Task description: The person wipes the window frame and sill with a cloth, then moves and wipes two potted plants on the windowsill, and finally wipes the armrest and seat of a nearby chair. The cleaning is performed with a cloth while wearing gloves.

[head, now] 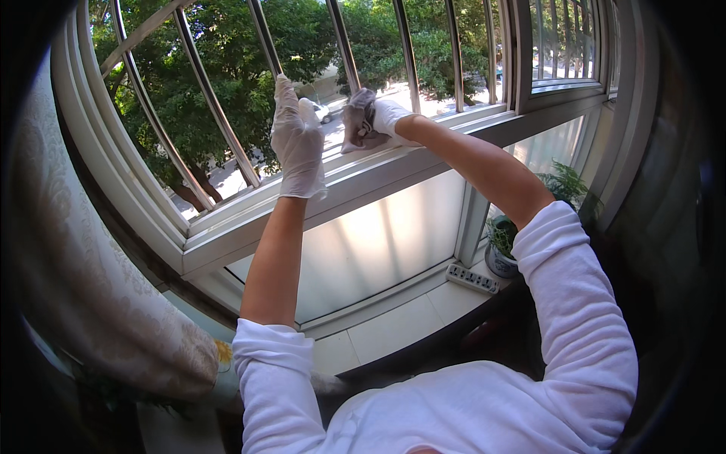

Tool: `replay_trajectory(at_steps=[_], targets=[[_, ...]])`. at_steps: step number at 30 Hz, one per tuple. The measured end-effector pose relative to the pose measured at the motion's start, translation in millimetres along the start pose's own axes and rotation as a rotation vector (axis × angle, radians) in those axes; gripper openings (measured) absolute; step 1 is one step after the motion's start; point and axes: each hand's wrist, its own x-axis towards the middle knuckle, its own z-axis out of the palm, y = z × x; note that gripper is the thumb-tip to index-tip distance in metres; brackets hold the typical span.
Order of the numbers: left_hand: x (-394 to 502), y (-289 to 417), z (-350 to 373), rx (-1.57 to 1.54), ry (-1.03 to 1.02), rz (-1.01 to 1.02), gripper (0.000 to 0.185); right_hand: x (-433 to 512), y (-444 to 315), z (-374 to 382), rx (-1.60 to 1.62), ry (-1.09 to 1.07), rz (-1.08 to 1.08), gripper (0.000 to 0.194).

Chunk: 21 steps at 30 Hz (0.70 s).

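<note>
My left hand (298, 136), in a thin whitish glove, is closed around an upright metal bar (264, 37) of the window guard. The bar's lower part is hidden behind that hand. To its right, my right hand (392, 118), also gloved in white, holds a crumpled grey-brown cloth (360, 122). The cloth lies against the lower part of the neighbouring metal bar (342, 42), just above the window frame's sill rail (385, 162). The fingers of my right hand are largely hidden by the cloth.
A patterned curtain (102, 272) hangs at the left. Below the frosted lower pane (380, 244), a power strip (472, 278) and a potted plant (502, 249) stand on the tiled ledge (397, 320). A sliding window sash (567, 51) is at the right. Trees (227, 74) grow outside.
</note>
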Motion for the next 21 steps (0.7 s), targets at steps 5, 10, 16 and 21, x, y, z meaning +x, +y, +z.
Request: replay_trajectory(at_steps=[5, 10, 16, 21], targets=[[2.9, -6.2, -21.5, 0.063, 0.068, 0.137, 0.052, -18.5, -23.2, -27.0, -0.257, 0.041, -0.028, 0.037], [12.2, -23.7, -54.8, 0.118, -0.048, -0.175, 0.052, -42.8, -69.8, -91.3, 0.154, 0.304, -0.227, 0.022], [24.8, -42.9, -50.6, 0.117, -0.034, 0.193, 0.062, 46.1, -187.1, -134.5, 0.651, 0.360, -0.275, 0.019], [20.8, -51.0, -54.3, 0.215, -0.060, 0.218, 0.060, 99.8, -233.7, -137.3, 0.285, 0.580, -0.473, 0.018]])
